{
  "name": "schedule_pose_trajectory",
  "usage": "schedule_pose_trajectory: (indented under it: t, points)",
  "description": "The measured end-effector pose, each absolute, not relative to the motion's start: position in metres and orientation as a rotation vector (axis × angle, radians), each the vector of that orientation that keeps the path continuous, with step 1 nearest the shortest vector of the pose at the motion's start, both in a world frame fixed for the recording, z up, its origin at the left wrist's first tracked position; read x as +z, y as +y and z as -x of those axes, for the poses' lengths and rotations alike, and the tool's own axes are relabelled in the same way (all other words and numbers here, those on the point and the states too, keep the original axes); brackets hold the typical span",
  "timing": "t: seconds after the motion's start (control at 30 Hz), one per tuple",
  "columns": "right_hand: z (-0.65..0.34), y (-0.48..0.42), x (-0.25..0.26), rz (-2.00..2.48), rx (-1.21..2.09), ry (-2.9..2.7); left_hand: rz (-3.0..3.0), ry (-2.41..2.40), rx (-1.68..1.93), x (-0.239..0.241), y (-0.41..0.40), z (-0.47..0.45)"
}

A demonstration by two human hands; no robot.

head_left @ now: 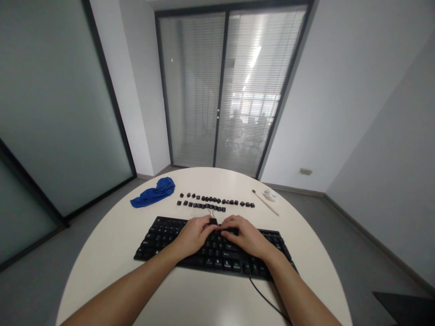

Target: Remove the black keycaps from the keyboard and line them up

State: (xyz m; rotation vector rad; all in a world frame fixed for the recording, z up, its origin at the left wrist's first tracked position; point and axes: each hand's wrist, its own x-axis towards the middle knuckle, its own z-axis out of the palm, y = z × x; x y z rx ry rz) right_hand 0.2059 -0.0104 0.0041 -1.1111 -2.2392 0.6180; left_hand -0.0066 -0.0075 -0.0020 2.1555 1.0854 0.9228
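Observation:
A black keyboard [217, 260] lies across the table in front of me, some of its keys hidden under my hands. My left hand [193, 233] is over its upper middle, fingers closed on a wire keycap puller [213, 221] with a small black body and two thin wire loops pointing away from me. Close beside it, my right hand [244, 233] has its fingertips pinched together near the puller; what lies between them is too small to make out. Loose black keycaps [210, 199] stand in two rows just beyond the keyboard.
On the round cream table [112, 253], a crumpled blue cloth [154, 194] lies at the back left. A thin brush [267, 203] and a small white bundle [270, 195] are at the back right. The keyboard's cable [267, 299] runs toward me under my right forearm.

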Motion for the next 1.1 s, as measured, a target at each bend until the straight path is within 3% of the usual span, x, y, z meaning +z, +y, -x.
schedule_pose_trajectory:
  t: [0.63, 1.1]
  points:
    - [-0.1981, -0.0138, -0.0007, 1.192, 0.454, -2.22, -1.702, 0.908, 1.204, -0.0026, -0.0038, 0.0045]
    - [-0.1958, -0.0163, 0.0029, 1.177, 0.451, -2.125, -1.788, 0.863, 1.124, -0.0019, -0.0032, 0.0049]
